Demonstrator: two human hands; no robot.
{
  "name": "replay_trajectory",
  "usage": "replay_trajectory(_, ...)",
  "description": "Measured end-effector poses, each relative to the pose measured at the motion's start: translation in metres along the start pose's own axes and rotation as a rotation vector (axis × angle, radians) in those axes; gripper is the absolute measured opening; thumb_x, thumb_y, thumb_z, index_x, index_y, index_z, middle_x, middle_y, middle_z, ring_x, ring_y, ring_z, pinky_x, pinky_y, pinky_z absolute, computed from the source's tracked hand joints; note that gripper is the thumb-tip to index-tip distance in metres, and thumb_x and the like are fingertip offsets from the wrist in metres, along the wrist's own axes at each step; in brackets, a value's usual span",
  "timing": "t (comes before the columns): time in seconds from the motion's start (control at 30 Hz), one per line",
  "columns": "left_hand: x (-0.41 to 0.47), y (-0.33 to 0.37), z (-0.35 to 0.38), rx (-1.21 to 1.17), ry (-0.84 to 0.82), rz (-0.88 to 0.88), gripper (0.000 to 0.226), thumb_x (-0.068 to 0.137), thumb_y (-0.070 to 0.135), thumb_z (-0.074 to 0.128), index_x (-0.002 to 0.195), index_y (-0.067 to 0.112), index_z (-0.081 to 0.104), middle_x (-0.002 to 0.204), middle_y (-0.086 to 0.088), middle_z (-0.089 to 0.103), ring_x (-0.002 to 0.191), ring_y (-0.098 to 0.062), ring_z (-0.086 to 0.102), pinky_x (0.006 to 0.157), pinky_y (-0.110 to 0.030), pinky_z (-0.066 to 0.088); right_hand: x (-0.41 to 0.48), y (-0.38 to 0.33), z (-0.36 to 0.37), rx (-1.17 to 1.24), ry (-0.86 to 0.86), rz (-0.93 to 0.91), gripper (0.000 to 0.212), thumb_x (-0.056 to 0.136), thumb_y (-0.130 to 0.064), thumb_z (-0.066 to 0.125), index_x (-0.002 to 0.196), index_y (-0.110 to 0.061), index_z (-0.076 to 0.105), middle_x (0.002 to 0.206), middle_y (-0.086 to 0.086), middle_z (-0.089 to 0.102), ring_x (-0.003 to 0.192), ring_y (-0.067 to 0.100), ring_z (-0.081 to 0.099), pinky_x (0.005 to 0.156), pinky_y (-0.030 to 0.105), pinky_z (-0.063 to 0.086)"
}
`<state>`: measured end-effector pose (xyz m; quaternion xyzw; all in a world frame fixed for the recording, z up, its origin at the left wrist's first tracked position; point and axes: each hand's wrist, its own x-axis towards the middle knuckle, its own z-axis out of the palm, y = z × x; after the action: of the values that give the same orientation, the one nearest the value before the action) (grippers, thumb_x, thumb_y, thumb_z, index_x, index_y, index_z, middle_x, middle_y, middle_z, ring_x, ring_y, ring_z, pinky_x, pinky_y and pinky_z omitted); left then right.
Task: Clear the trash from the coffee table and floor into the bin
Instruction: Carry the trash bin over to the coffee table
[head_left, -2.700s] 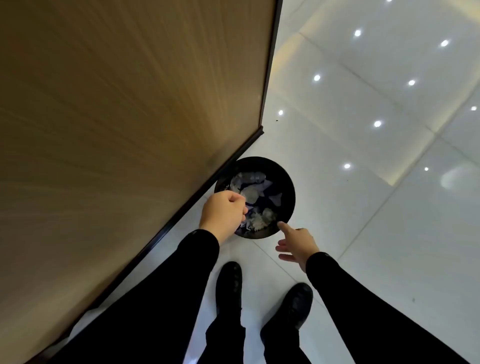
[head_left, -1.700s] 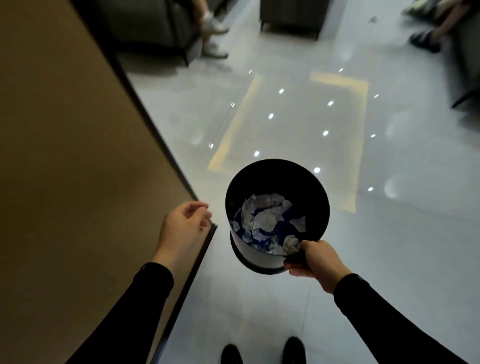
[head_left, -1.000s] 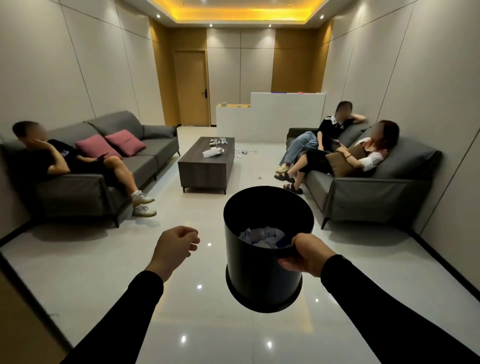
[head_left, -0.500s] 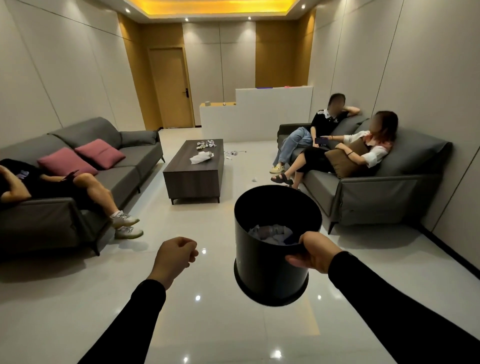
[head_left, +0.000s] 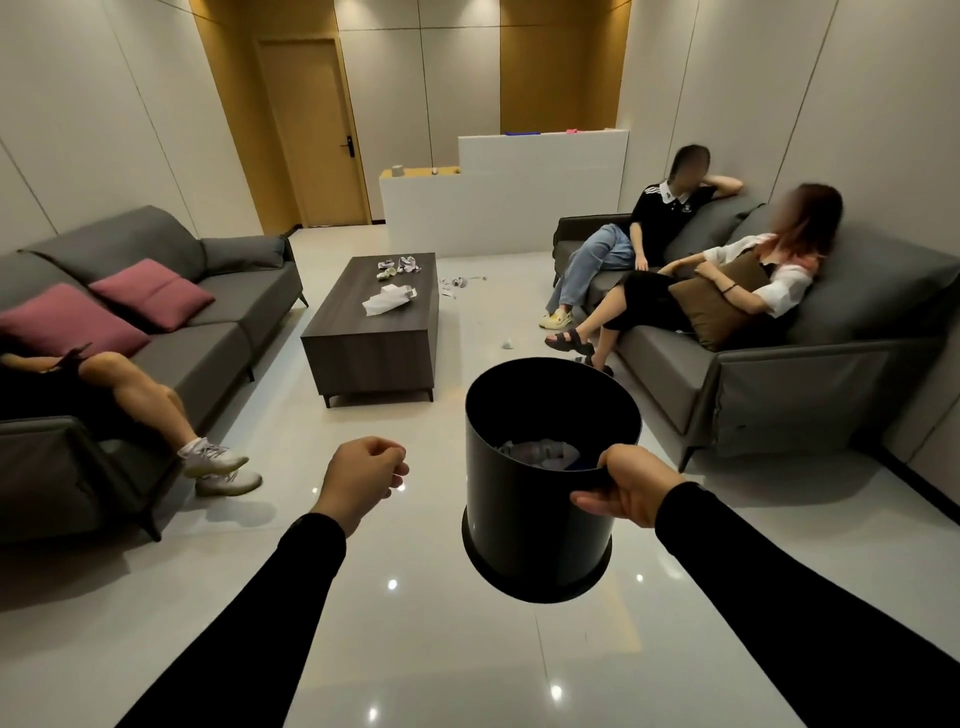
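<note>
Grey sofas line both sides of a pale, glossy floor (head_left: 415, 649), and I read the scene from the left edge across. On the left sofa (head_left: 208, 322) someone sits with legs stretched toward the middle. Just right of it, in the upper centre, stands the dark coffee table (head_left: 374, 332); crumpled paper (head_left: 388, 300) lies on its top, with smaller scraps at the far end. More scraps (head_left: 454, 283) sit on the floor just right of the table, and one wad (head_left: 507, 344) lies nearer me.

My left hand (head_left: 361, 480), lower centre, is curled into a loose fist and empty as far as I can see, free, I judge, for picking up. To its right hangs the black bin (head_left: 540, 509), carried off the floor and roughly upright so nothing spills; crumpled paper already lies at its bottom. My right hand (head_left: 626, 486) grips its near rim, thumb over the edge, fingers under. Two people sit on the right sofa (head_left: 831, 374), their feet near the floor litter.
</note>
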<state>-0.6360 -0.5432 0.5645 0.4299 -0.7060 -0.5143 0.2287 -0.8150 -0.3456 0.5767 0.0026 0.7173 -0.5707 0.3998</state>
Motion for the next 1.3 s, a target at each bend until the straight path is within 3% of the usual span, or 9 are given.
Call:
replay_trajectory(0.13,0.084,0.010,0.017,0.043,0.011,-0.009,0.015,0.089,0.007,0.050,0.084,0.005,0.064,0.074,-0.010,0.064,0.062,-0.020,0.056,0.059,-0.027,0.045,0.080,-0.040,0.013,0.004,0.004,-0.020,0.043,0.093,-0.001,0.022,0.133,-0.005,0.037,0.088,0.019,0.060,0.056,0.026,0.061,0.034,0.023,0.052)
replay_trajectory(0.27,0.181,0.037,0.031,0.084,0.052,0.002,0.016,0.091,0.009,0.049,0.085,0.006,0.064,0.075,-0.009,0.064,0.064,-0.019,0.057,0.059,-0.027,0.046,0.167,-0.099,0.031,0.023,-0.034,-0.012,0.047,0.092,0.001,0.023,0.138,-0.002,0.032,0.123,0.029,0.054,0.062,0.030,0.060,0.033,0.025,0.052)
replay_trajectory(0.43,0.259,0.050,0.036,0.171,0.068,0.016,0.017,0.091,0.011,0.049,0.088,0.006,0.065,0.078,-0.009,0.066,0.066,-0.018,0.059,0.061,-0.027,0.047,0.242,-0.149,0.048,-0.002,-0.030,-0.007,0.046,0.093,-0.001,0.025,0.138,0.000,0.034,0.108,0.027,0.053,0.060,0.030,0.061,0.032,0.023,0.050)
replay_trajectory(0.53,0.326,0.054,0.043,0.187,0.065,-0.009,0.016,0.090,0.011,0.050,0.089,0.006,0.065,0.080,-0.011,0.068,0.067,-0.020,0.060,0.066,-0.028,0.047,0.295,-0.184,0.065,-0.021,-0.027,0.009,0.044,0.093,-0.001,0.024,0.136,0.002,0.036,0.102,0.026,0.055,0.041,0.026,0.064,0.031,0.023,0.050)
replay_trajectory(0.6,0.374,0.052,0.050,0.187,0.054,-0.018,0.017,0.090,0.010,0.050,0.090,0.006,0.065,0.081,-0.011,0.068,0.067,-0.019,0.060,0.065,-0.028,0.047,0.333,-0.201,0.077,-0.020,-0.006,0.015,0.044,0.093,-0.001,0.024,0.135,0.002,0.035,0.098,0.025,0.055,0.038,0.026,0.063,0.031,0.024,0.050)
replay_trajectory(0.67,0.421,0.052,0.056,0.199,0.029,-0.006,0.016,0.090,0.010,0.049,0.090,0.006,0.065,0.080,-0.010,0.067,0.067,-0.018,0.060,0.064,-0.028,0.047,0.369,-0.217,0.091,-0.010,0.011,0.019,0.044,0.093,-0.001,0.023,0.136,0.000,0.033,0.103,0.026,0.054,0.041,0.026,0.063,0.032,0.024,0.051)
replay_trajectory(0.87,0.584,0.063,0.056,0.179,0.008,0.004,0.016,0.090,0.012,0.049,0.090,0.010,0.066,0.082,-0.009,0.069,0.070,-0.018,0.061,0.065,-0.027,0.047,0.490,-0.297,0.148,0.042,0.044,0.030,0.044,0.095,-0.002,0.022,0.138,0.000,0.029,0.123,0.034,0.053,0.024,0.023,0.057,0.028,0.026,0.048)
replay_trajectory(1.1,0.754,0.106,0.061,0.201,-0.037,0.017,0.020,0.086,0.009,0.051,0.077,0.017,0.065,0.077,-0.008,0.071,0.066,-0.019,0.062,0.068,-0.032,0.054,0.609,-0.400,0.197,0.063,0.060,0.008,0.039,0.095,0.000,0.026,0.134,-0.001,0.032,0.080,0.023,0.053,0.025,0.023,0.057,0.028,0.026,0.048)
replay_trajectory(1.3,0.876,0.125,0.090,0.185,-0.055,0.015,0.020,0.087,0.009,0.051,0.074,0.017,0.064,0.074,-0.008,0.070,0.066,-0.020,0.061,0.077,-0.037,0.055,0.723,-0.470,0.219,0.041,0.061,0.010,0.044,0.095,-0.002,0.021,0.137,0.005,0.029,0.075,0.026,0.052,0.024,0.024,0.057,0.026,0.025,0.046)
